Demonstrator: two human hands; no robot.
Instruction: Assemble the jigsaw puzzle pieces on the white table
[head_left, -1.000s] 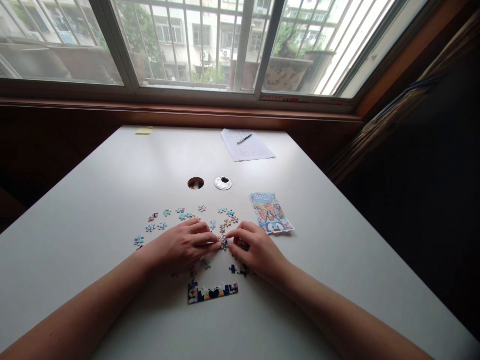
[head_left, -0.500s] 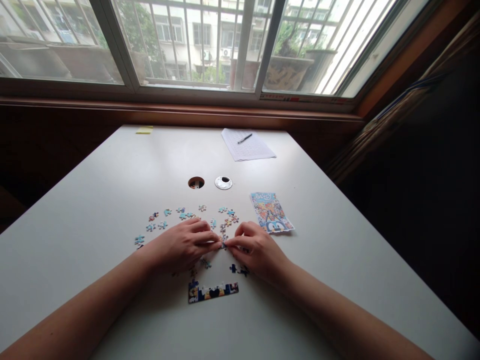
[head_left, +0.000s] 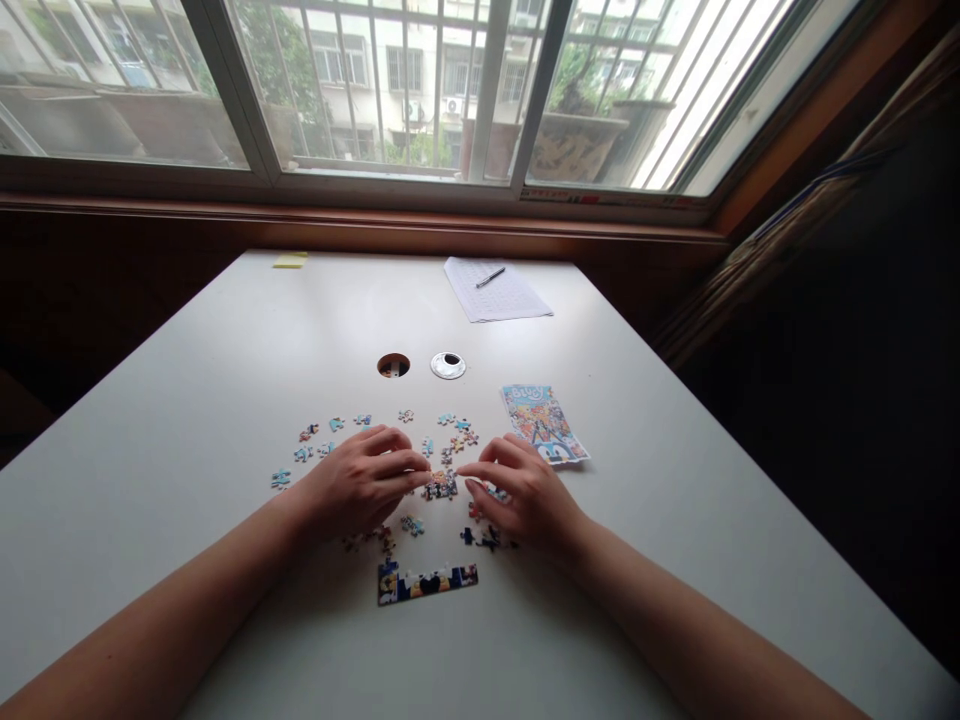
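A small joined cluster of jigsaw puzzle pieces lies on the white table between my hands. My left hand has its fingers stretched out, tips at the cluster's left edge; its thumb is mostly hidden. On the other side, my right hand is open, thumb and forefinger apart beside the cluster. Nearer to me lies an assembled puzzle strip, dark blue with yellow and white. Loose pieces lie around both hands, among them a light blue piece at the left and dark blue pieces under my right hand.
A colourful picture card lies right of the pieces. Farther back are a round table hole, its silver cover, printed sheets with a pen on them, and a yellow sticky note. A window stands behind the table.
My hands have drawn apart from their meeting point, left hand leftward and right hand slightly rightward. The puzzle cluster between them now shows more fully.
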